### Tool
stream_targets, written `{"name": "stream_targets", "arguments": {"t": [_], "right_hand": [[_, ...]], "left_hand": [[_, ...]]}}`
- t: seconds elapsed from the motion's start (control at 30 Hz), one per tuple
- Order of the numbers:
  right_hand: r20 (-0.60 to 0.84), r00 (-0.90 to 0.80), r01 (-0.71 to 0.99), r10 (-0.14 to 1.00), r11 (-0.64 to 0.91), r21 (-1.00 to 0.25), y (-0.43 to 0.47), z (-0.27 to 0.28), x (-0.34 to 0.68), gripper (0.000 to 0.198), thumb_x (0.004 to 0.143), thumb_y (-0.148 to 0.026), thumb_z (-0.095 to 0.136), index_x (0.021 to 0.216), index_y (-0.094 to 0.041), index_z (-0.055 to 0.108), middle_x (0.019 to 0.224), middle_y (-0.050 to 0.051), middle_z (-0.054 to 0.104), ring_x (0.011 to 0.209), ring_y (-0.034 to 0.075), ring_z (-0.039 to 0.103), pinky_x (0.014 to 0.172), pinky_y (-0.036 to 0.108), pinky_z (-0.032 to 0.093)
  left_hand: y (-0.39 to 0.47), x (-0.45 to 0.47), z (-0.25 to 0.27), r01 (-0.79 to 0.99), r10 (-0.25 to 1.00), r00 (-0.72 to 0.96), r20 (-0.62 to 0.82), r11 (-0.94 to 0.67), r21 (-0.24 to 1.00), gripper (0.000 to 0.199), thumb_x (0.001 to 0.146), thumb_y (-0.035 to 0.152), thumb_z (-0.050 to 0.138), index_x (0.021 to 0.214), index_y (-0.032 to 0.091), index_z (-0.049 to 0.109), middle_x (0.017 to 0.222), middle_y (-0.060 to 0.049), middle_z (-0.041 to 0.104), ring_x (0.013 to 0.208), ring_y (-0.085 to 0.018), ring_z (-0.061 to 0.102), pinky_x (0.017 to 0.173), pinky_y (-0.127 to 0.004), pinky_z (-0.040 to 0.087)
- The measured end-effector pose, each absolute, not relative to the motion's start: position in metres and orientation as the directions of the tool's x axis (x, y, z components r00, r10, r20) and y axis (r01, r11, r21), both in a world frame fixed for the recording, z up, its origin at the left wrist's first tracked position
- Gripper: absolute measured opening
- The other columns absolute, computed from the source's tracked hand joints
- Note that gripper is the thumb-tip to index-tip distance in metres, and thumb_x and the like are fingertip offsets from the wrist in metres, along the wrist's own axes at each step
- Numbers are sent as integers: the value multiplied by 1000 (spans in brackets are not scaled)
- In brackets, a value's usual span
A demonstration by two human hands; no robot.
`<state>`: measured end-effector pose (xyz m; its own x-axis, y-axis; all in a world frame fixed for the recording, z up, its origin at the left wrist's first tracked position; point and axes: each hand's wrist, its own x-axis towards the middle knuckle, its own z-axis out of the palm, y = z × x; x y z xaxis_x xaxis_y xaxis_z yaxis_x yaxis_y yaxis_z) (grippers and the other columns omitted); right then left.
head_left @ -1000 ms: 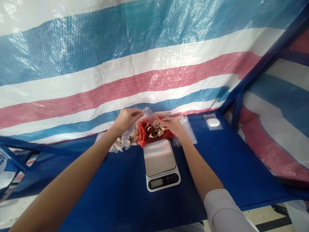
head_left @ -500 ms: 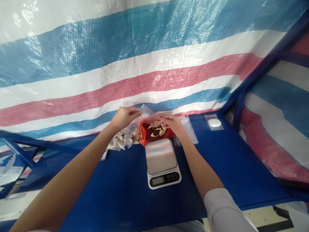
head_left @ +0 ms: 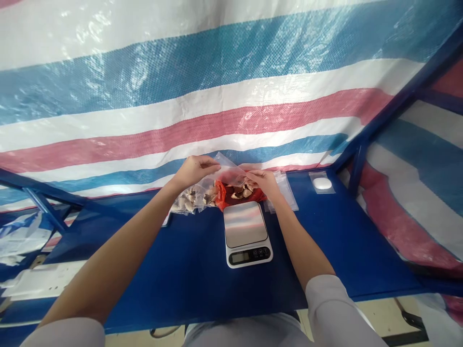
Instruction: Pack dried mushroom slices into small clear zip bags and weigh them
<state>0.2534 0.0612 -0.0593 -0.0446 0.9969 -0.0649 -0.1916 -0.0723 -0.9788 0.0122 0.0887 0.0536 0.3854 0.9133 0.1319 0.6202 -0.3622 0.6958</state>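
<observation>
View: head camera, looking forward and down over both forearms.
Left arm pose: bare forearm runs from the lower left up to the far middle of the bench [head_left: 181, 270]; wrist bent slightly inward.
Left hand: left hand [head_left: 194, 169] raised a little above the bench, fingers curled toward the thumb.
Left grip: pinched on the upper left edge of the clear bag [head_left: 231, 172].
Right arm pose: forearm comes from a pale sleeve [head_left: 333, 308] at lower right, angled up and inward.
Right hand: right hand [head_left: 265, 180] palm down, fingers pointing left toward the other hand.
Right grip: fingertips closed on the right edge of the clear bag; how firmly, cannot tell.
Clear bag position: stretched between the two grips, held just above the red bag [head_left: 238, 195], at the far edge of the bench near the tarp.
Clear bag look: thin transparent plastic, glossy, appears flat; contents, if any, too small to tell.
Red bag: lies open under the hands, touching the far side of the scale; holds tan and dark dried slices [head_left: 240, 191].
Filled bags: clear packets of pale dried pieces [head_left: 193, 198] lie just left of the red bag, below the left hand.
Scale: white digital scale [head_left: 248, 233] with bare steel platform, just near side of the red bag, between the forearms.
Spare bags: stack of flat clear bags [head_left: 287, 195] just right of the right hand.
Small packet: white oval item in a clear pouch [head_left: 321, 183], well apart at right.
Backdrop: striped blue, white and red tarp [head_left: 217, 96].
</observation>
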Motion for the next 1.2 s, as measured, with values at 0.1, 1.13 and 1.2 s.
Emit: {"name": "stream_targets", "arguments": {"t": [0.1,1.13,1.2], "right_hand": [[-44,-51,-160,998,-52,-986,54,-50,258,38,67,-52,79,85,-19,79,81,4,76,72,16,69,69,28,59],[236,-189,217,953,275,-937,-1,-19,298,24,75,-42,78,88,-21,82,88,3,80,84,22,72,85,35,56],[254,-258,261,932,320,-911,-1,-9,302,24,77,-41,77,91,-22,83,92,3,80,88,23,73,86,36,55]], "left_hand": [[82,15,50,567,915,381,135,-346,747,39,77,57,72,80,18,74,76,-5,73,68,-18,65,63,-29,49],[7,26,16,260,970,226,88,-147,954,48,71,54,81,101,17,78,94,-9,78,80,-21,70,72,-30,54],[13,32,29,441,927,371,60,-233,867,36,77,52,75,92,21,80,81,-4,77,71,-19,67,66,-28,49]]}}
